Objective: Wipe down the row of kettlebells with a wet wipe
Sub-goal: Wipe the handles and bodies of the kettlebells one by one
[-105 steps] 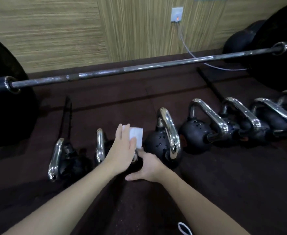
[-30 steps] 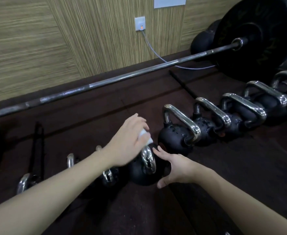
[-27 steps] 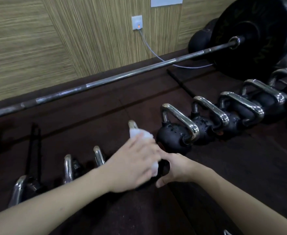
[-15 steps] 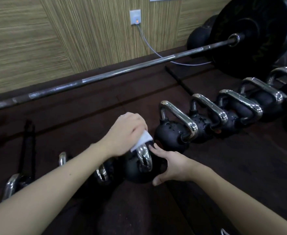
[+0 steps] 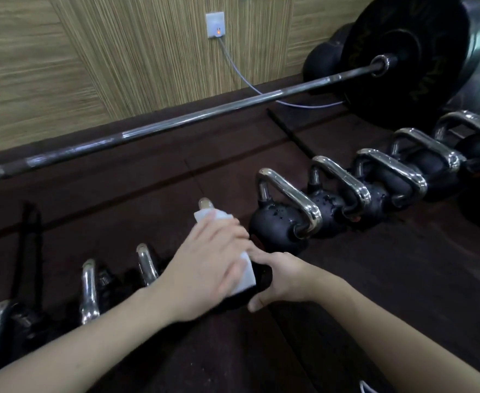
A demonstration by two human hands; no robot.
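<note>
The only lettering in view stands on the large black weight plate (image 5: 403,55) mounted at the right end of the barbell (image 5: 176,120). Dull yellowish characters run around the plate face in two arcs, one on the left side of the hub and one on the right. The characters are blurred and seen at an angle; none can be read with certainty, and no weight figure can be made out. The kettlebells (image 5: 284,222) show no legible numbers or brand marks on their black bodies or chrome handles. The white wall socket (image 5: 215,25) shows a small orange light and no text.
</note>
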